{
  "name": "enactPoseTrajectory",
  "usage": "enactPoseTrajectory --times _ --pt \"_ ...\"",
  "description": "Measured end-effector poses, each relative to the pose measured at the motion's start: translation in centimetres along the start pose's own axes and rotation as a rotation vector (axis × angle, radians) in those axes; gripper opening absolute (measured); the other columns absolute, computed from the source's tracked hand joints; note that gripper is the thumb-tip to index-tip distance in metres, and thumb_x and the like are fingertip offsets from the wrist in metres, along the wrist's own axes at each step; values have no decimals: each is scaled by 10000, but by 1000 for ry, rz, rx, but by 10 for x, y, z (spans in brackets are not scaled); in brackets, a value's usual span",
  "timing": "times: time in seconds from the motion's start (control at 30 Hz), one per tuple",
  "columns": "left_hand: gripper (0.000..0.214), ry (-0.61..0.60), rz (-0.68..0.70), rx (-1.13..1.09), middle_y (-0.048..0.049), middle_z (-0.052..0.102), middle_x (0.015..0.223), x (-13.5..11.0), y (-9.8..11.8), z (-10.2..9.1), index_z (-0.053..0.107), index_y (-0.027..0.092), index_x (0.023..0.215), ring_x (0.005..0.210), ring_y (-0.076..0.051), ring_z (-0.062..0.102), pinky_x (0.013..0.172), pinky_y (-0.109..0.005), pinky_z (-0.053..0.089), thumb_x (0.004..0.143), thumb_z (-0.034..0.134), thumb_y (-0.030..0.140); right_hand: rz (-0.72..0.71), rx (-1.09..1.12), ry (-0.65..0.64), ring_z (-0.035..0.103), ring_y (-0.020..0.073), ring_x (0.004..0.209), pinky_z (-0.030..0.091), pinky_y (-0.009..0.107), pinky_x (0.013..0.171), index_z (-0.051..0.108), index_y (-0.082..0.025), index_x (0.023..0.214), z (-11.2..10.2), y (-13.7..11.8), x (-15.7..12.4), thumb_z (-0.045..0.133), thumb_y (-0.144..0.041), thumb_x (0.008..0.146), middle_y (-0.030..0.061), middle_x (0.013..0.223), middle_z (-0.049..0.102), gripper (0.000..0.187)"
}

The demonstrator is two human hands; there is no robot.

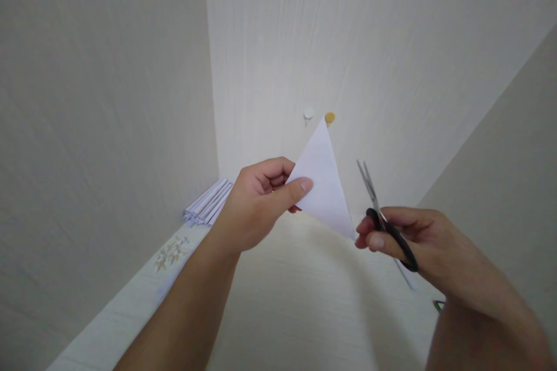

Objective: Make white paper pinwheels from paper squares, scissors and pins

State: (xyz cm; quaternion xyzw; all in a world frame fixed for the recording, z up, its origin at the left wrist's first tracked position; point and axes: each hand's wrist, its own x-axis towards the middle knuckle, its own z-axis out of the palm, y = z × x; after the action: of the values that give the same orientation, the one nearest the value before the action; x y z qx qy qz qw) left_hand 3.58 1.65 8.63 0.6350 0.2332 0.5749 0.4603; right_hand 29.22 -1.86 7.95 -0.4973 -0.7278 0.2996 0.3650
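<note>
A white paper triangle point(324, 179), its tip pointing up, is pinched near its left corner by my left hand point(265, 197), thumb on the front and fingers behind. To its right, my right hand point(409, 237) holds scissors point(374, 200) with black handles, the slightly parted blades pointing up and left. The fingertips of that hand are at the paper's lower right corner; I cannot tell whether they touch it. The blades are apart from the paper.
On the left, a stack of folded white paper strips point(209, 203) lies against the wall, with small gold-and-white pieces point(172, 253) in front. Two round hooks, one white point(308, 113) and one yellow point(330, 117), sit on the back wall. Behind my right hand lies a thin rod point(405, 275).
</note>
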Motion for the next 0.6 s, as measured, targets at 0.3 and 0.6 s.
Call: enactPoseTrajectory --times 0.3,0.6 --pt "181 12 -22 -41 -11 698 686 0 4 0 715 151 806 574 -108 605 499 -190 486 745 821 285 40 -88 -195 575 158 653 431 242 565 790 -212 784 -3 -1 -2 803 -479 749 18 694 683 270" --pt "220 51 -21 -51 -30 710 713 0 4 0 748 147 843 595 -131 623 514 -217 505 707 844 292 68 -79 -235 521 131 595 401 224 520 763 -204 716 -2 -5 -2 781 -493 763 16 634 645 294"
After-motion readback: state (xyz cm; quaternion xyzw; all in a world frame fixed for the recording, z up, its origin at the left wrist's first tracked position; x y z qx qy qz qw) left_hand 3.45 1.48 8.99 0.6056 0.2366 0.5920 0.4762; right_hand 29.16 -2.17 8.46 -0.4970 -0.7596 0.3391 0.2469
